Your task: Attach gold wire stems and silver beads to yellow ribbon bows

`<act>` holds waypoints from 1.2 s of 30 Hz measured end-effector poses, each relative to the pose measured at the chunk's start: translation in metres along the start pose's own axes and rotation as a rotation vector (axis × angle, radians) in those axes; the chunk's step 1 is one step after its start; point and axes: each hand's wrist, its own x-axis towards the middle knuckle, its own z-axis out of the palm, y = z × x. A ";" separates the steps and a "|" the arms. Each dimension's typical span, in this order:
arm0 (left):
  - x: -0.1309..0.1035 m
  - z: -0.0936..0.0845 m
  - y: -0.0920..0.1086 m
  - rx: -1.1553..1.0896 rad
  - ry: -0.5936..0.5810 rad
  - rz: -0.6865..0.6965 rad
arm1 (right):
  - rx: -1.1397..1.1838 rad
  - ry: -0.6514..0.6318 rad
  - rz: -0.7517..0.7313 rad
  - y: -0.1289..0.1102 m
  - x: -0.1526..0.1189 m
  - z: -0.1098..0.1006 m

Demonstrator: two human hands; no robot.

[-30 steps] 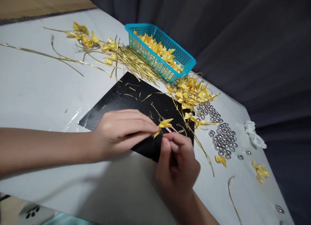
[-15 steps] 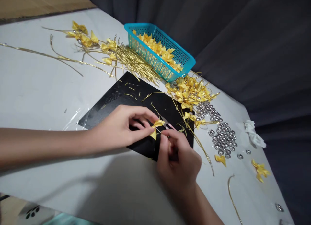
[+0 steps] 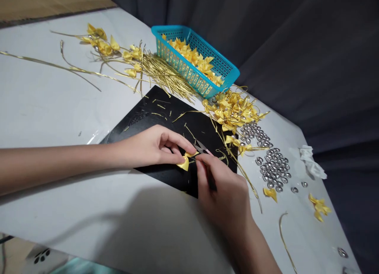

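My left hand pinches a small yellow ribbon bow between thumb and index finger, above a black mat. Close by on the right, my right hand is closed, its thumb and index fingertip pinched at a thin strand beside the bow. The strand is too fine to make out well, and its far end is hidden in my fingers. Just beyond the right fingertips, a pair of scissors lies on the mat, partly covered by the hand. Short gold cord scraps are scattered over the mat.
A blue basket of yellow bows stands at the back. Beside it lie a bundle of gold cords and a heap of corded bows. Silver rings or beads cover the right side, near crumpled white material. A dark curtain hangs behind.
The bow has turned and shifted slightly left and down in my left fingers. My right hand has moved a little right, with its fingertips slightly higher.
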 end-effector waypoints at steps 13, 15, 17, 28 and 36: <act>-0.002 -0.005 0.004 0.123 -0.116 -0.022 | -0.167 0.014 -0.279 -0.007 -0.007 -0.001; -0.001 -0.005 0.005 0.115 -0.124 -0.046 | -0.182 0.024 -0.296 -0.008 -0.009 0.000; -0.001 -0.005 0.005 0.100 -0.135 -0.060 | -0.189 0.036 -0.310 -0.009 -0.010 0.002; 0.000 -0.005 -0.001 0.030 -0.139 -0.109 | -0.233 0.084 -0.354 -0.016 -0.010 0.012; 0.000 -0.005 0.002 0.034 -0.059 -0.057 | -0.096 -0.012 -0.011 -0.015 -0.009 0.004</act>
